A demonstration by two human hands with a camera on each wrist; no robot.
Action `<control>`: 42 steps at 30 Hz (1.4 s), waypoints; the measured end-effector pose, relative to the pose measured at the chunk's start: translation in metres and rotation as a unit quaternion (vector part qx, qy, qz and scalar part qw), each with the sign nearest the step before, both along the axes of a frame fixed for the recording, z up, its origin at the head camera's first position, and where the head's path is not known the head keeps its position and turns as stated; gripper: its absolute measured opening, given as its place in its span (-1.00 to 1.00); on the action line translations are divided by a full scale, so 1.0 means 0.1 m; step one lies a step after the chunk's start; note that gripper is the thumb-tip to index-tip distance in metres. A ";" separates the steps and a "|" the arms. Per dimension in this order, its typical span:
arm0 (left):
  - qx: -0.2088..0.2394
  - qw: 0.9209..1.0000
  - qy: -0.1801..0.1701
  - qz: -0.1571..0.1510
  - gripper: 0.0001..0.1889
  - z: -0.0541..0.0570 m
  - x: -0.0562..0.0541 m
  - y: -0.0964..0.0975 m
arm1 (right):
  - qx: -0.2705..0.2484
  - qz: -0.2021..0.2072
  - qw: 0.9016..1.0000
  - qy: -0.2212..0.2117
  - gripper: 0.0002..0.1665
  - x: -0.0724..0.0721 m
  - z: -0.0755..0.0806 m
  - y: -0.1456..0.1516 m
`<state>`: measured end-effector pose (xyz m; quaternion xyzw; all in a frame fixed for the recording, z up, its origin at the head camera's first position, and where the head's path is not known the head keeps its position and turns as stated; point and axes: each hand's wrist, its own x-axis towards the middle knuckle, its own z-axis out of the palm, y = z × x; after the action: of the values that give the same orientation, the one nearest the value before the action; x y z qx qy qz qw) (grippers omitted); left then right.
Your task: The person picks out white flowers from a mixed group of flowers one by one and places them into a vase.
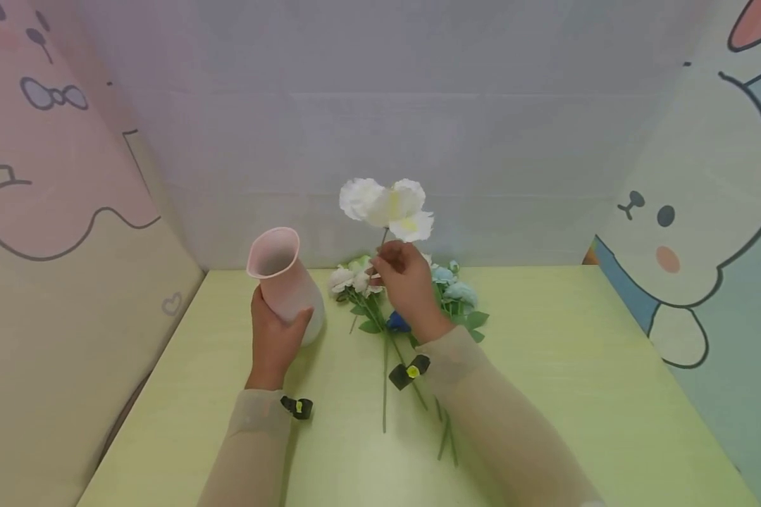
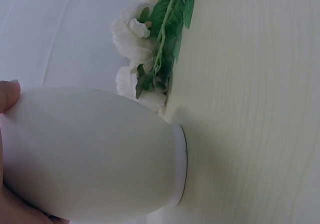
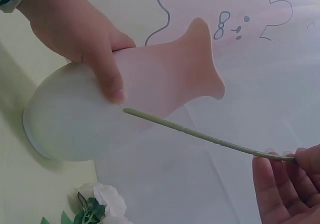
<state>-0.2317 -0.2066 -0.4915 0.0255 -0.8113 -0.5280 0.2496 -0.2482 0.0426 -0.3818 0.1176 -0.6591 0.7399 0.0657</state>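
Pale yellow-green worktop (image 1: pixel 583 359) runs back to a plain light wall (image 1: pixel 387 105). Near its far left part is a pink-and-white vase (image 1: pixel 301 299), mouth up, its base at or close to the surface; the left hand (image 1: pixel 275 334) has its fingers wrapped round it. Beside it, the right hand (image 1: pixel 409 285) pinches a white flower's (image 1: pixel 387 204) stem, blooms raised. White roses (image 1: pixel 342 279) and light-blue flowers (image 1: pixel 459 292) lie beyond and below. Cartoon animals decorate the left wall (image 1: pixel 32 162) and right wall (image 1: pixel 723 211).
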 end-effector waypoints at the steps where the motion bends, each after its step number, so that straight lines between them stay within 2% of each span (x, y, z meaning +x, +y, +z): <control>1: -0.001 1.000 -0.001 0.001 0.06 0.00 0.00 0.00 | -0.006 -0.001 1.000 0.002 -0.83 0.00 0.01 -0.01; 15: -0.001 1.000 0.002 -0.006 0.06 0.01 0.01 0.00 | -0.065 -0.008 0.997 0.038 -0.79 -0.05 0.32 -0.24; 24: -0.005 1.000 -0.005 -0.009 0.06 0.02 0.02 -0.01 | -0.091 -0.002 0.994 0.061 -0.80 -0.09 0.42 -0.34; 32: 0.003 1.000 -0.001 -0.012 0.05 0.01 0.02 -0.01 | -0.113 0.020 0.991 0.072 -0.80 -0.15 0.56 -0.46; 42: 0.006 1.000 0.005 -0.012 0.05 0.01 0.00 -0.01 | -0.142 0.018 0.984 0.102 -0.86 -0.26 0.76 -0.55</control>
<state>-0.2314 -0.2078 -0.4910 0.0147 -0.8073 -0.5358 0.2468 -0.2744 -0.0119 -0.3056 0.1935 -0.5351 0.8111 0.1353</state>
